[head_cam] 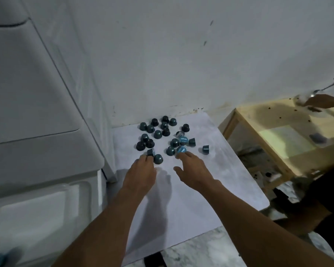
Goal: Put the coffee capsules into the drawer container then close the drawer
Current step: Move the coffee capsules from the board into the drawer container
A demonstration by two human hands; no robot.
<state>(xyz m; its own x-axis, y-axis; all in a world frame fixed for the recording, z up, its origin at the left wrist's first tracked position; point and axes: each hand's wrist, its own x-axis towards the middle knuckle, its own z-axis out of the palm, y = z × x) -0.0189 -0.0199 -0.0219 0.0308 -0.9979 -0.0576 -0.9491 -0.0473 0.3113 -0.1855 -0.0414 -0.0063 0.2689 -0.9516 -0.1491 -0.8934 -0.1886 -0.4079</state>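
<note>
The left hand [143,170] reaches onto the white table [191,199] with its fingers [148,158] drawn together around a dark capsule lying on its side [150,152]; whether they truly pinch it or only touch it cannot be told. A teal capsule [158,158] stands just beside those fingertips. The right hand [193,170] lies palm down with its fingers loosely spread and the thumb held out to the side; its fingertips touch a capsule with a light blue foil lid [181,150], which it does not grip.

The coffee capsules [163,136] sit scattered over the far half of the table, near the wall. About twenty-four can be counted, though some overlap: most stand dome-up in dark teal or near black, two show light blue lids, one shows a silvery lid [179,134], and one lies alone to the right [206,149], apart from the cluster.

To the left stands a white plastic drawer unit [37,122], with one drawer [39,214] pulled out at the lower left. At the right, a wooden table [289,143] carries scattered dark specks, and another person's two hands [316,101] work there with a spoon [316,92].
</note>
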